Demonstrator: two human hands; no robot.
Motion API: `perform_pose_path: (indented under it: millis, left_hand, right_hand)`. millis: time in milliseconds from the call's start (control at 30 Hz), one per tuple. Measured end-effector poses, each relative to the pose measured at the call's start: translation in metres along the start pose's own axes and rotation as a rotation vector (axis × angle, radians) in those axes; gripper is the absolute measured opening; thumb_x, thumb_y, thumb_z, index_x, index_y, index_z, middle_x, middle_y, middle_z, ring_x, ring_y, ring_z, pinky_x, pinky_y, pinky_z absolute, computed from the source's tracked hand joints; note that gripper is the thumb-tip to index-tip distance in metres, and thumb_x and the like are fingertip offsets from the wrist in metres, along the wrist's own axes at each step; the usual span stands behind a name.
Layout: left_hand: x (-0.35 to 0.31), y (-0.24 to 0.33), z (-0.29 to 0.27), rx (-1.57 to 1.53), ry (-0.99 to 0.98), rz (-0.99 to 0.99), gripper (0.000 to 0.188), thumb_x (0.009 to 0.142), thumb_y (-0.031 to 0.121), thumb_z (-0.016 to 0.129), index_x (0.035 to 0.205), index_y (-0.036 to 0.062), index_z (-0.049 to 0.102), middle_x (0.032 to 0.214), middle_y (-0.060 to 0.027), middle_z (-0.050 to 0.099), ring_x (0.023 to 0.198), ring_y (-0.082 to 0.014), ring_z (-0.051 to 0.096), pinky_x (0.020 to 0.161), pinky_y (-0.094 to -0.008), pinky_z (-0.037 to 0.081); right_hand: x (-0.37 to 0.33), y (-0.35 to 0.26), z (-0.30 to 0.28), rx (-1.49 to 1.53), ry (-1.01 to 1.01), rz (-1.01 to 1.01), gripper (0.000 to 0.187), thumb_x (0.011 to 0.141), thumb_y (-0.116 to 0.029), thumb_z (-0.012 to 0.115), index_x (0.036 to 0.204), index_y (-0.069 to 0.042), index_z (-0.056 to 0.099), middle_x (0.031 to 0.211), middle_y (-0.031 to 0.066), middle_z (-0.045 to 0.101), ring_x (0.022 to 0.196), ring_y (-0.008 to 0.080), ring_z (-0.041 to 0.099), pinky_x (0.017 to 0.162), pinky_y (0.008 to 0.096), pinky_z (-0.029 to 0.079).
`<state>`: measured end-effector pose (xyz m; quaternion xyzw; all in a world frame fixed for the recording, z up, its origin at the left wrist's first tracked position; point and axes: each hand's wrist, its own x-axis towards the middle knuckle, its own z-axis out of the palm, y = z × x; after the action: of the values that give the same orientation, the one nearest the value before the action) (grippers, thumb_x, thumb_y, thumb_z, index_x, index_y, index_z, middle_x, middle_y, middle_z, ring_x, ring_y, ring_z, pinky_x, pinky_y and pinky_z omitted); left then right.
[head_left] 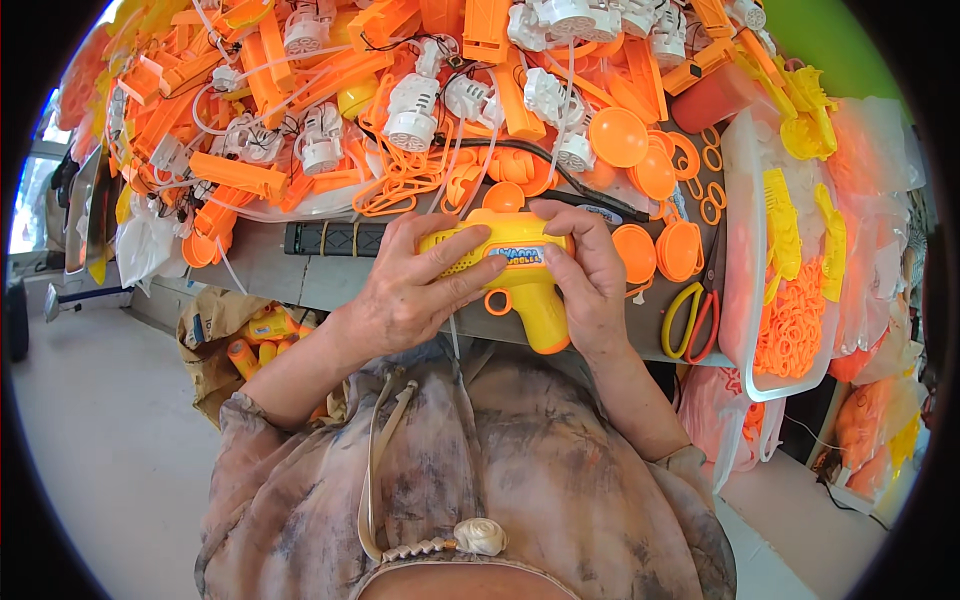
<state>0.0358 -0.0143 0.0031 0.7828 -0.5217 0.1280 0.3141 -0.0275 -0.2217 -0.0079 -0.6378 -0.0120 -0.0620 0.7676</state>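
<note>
Between my two hands, at the table's near edge, is a yellow toy bubble gun (540,312) with an orange ring trigger and a blue label on its side. My left hand (425,270) grips the barrel end, fingers laid across its upper side. My right hand (588,270) closes round the rear end, with the thumb pressed by the label. The yellow grip points down toward my body. Just beyond the gun sits a small orange round cup (503,197). My fingers hide the gun's two ends.
Orange plastic parts (240,176) and white motor units (412,112) with wires heap across the table. Scissors (690,322) with yellow and red handles lie right of my hands. A clear tub (748,330) holds orange rings. A paper bag (207,345) with yellow toy guns stands below left.
</note>
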Motion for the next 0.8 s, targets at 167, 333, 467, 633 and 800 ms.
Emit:
perform_pose_path:
  millis: [167, 333, 467, 633, 800]
  left_hand:
    - [0.0, 0.0, 0.001, -0.003, 0.021, 0.008, 0.044, 0.068, 0.012, 0.074, 0.112, 0.0119, 0.068, 0.12, -0.0085, 0.058, 0.099, -0.0328, 0.054, 0.08, -0.0428, 0.045]
    - [-0.002, 0.001, 0.003, 0.01, 0.04, 0.007, 0.046, 0.067, 0.013, 0.076, 0.112, 0.0127, 0.067, 0.12, -0.0065, 0.057, 0.1, -0.0307, 0.054, 0.079, -0.0439, 0.043]
    - [-0.003, 0.001, 0.003, 0.008, 0.036, 0.008, 0.047, 0.066, 0.014, 0.076, 0.113, 0.013, 0.066, 0.121, -0.007, 0.057, 0.101, -0.0307, 0.053, 0.081, -0.0442, 0.043]
    - [-0.001, 0.007, -0.003, 0.02, 0.005, -0.042, 0.056, 0.069, 0.016, 0.075, 0.122, 0.0107, 0.059, 0.125, -0.0121, 0.053, 0.102, -0.0316, 0.052, 0.084, -0.044, 0.043]
    - [0.008, 0.012, -0.014, 0.016, -0.106, -0.157, 0.066, 0.072, 0.019, 0.074, 0.13, 0.0032, 0.047, 0.124, -0.0158, 0.052, 0.102, -0.033, 0.053, 0.087, -0.0428, 0.044]
  right_hand:
    - [0.0, -0.004, 0.001, 0.107, -0.006, 0.055, 0.02, 0.089, 0.004, 0.044, 0.107, -0.003, 0.045, 0.127, 0.0145, 0.046, 0.113, 0.0176, 0.049, 0.097, 0.0321, 0.043]
    - [0.005, -0.009, -0.004, -0.001, -0.091, 0.121, 0.016, 0.09, 0.001, 0.043, 0.105, -0.004, 0.044, 0.129, 0.0144, 0.044, 0.115, 0.0178, 0.046, 0.098, 0.0321, 0.04]
    - [0.002, -0.008, -0.002, -0.075, -0.102, 0.096, 0.018, 0.09, 0.0, 0.042, 0.107, -0.003, 0.044, 0.13, 0.0143, 0.043, 0.117, 0.0175, 0.045, 0.099, 0.0317, 0.038]
    - [-0.001, -0.003, 0.0, -0.116, -0.08, 0.03, 0.023, 0.093, -0.002, 0.042, 0.116, -0.002, 0.042, 0.132, 0.0145, 0.041, 0.118, 0.0178, 0.045, 0.102, 0.0312, 0.036]
    - [-0.004, -0.004, -0.002, -0.243, -0.05, -0.015, 0.029, 0.093, -0.002, 0.045, 0.122, -0.001, 0.04, 0.132, 0.0139, 0.042, 0.121, 0.018, 0.044, 0.103, 0.0313, 0.035]
